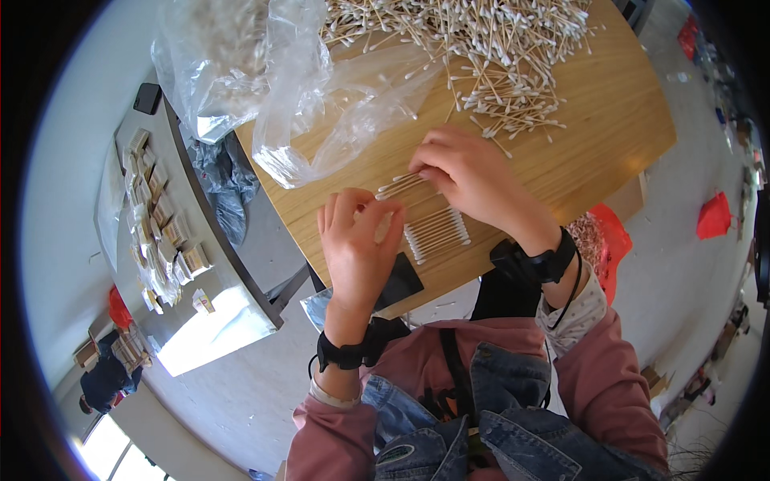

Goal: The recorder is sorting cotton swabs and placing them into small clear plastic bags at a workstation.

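My right hand (465, 172) is closed in a pinch on a few cotton swabs (401, 186), which point left toward my other hand. Just below those swab ends, my left hand (357, 240) has its thumb and index fingertips brought together; whatever may be between them is too small to make out. Below and between my hands, a neat row of cotton swabs (437, 234) lies side by side on the wooden table (618, 120). A large loose heap of cotton swabs (497, 56) covers the far side of the table.
A clear plastic bag (297, 120) spreads over the table's far left. A dark flat piece (401, 284) lies at the near edge. Left stands another table (224, 321) with many small packs (156, 216). A red bag (611, 248) sits below on the right.
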`<action>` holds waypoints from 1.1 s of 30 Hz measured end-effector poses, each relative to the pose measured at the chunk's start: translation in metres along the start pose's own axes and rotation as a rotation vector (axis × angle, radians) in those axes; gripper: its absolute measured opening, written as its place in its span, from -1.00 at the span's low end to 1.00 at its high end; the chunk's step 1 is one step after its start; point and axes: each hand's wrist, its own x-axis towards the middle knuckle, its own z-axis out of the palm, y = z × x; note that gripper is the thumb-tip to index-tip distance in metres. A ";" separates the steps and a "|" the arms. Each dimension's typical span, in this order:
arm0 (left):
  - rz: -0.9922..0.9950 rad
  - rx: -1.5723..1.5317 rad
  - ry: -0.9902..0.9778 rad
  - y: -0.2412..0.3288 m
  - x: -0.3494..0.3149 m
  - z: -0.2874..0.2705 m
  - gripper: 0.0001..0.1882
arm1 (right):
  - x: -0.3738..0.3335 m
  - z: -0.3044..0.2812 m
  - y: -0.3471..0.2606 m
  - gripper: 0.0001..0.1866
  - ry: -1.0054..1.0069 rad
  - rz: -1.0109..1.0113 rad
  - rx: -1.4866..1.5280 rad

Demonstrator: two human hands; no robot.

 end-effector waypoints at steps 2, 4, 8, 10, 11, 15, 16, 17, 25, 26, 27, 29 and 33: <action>-0.052 -0.019 0.044 -0.002 0.000 0.003 -0.84 | -0.003 -0.003 0.004 -0.90 0.047 0.009 0.032; -0.107 -0.033 0.086 -0.006 0.001 0.003 -0.84 | -0.004 -0.008 0.007 -0.89 0.027 0.015 0.014; -0.112 -0.109 0.045 -0.007 0.007 0.002 -0.84 | -0.008 -0.014 0.010 -0.88 0.000 0.019 -0.025; -0.092 -0.124 0.023 -0.008 0.008 0.002 -0.85 | -0.008 -0.015 0.010 -0.88 -0.010 0.029 -0.028; -0.094 -0.125 0.002 -0.008 0.009 0.003 -0.85 | -0.008 -0.016 0.010 -0.88 -0.020 0.040 -0.030; -0.072 -0.100 -0.047 -0.010 0.010 0.005 -0.84 | -0.008 -0.014 0.009 -0.91 -0.010 0.026 -0.027; -0.072 -0.101 -0.047 -0.010 0.010 0.005 -0.84 | -0.008 -0.013 0.010 -0.89 0.001 0.025 -0.040; -0.062 -0.097 -0.060 -0.011 0.011 0.005 -0.84 | -0.008 -0.012 0.011 -0.87 0.011 0.023 -0.053; -0.046 -0.110 -0.073 -0.007 0.011 0.006 -0.86 | 0.002 -0.003 0.007 -0.83 0.045 -0.003 -0.082; -0.059 -0.136 -0.055 -0.006 0.011 0.007 -0.87 | 0.002 -0.003 0.006 -0.84 0.026 -0.027 -0.084; -0.076 -0.157 -0.034 -0.006 0.011 0.006 -0.87 | 0.002 -0.003 0.004 -0.84 0.025 -0.029 -0.082; -0.093 -0.154 -0.015 -0.005 0.010 0.006 -0.88 | 0.003 -0.005 -0.002 -0.86 -0.008 -0.013 -0.031; -0.120 -0.132 0.034 -0.005 0.009 0.007 -0.89 | 0.000 -0.006 -0.001 -0.88 -0.038 0.003 -0.021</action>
